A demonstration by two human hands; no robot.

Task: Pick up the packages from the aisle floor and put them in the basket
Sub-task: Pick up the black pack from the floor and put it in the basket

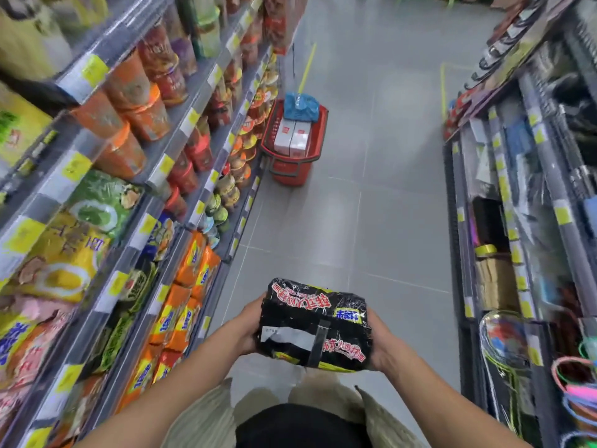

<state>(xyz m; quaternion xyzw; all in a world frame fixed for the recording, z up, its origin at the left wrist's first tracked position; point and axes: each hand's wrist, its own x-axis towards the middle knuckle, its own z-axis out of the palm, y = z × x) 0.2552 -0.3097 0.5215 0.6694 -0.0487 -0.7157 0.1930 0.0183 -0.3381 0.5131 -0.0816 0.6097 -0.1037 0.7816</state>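
Fingers of the left hand (249, 324) and right hand (384, 347) curl round the two ends of a black crinkly plastic multi-pack with red lettering and yellow trim (315, 324), holding it above the grey tiled aisle floor (387, 221). Well ahead, just beside the left-side snack shelves (193, 176), stands the red plastic basket (292, 176), containing two white boxes (292, 139) and a blue bag (300, 106).

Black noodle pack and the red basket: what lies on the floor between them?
Only bare grey floor tiles lie between the black noodle pack and the red basket; the head view shows that stretch whole.
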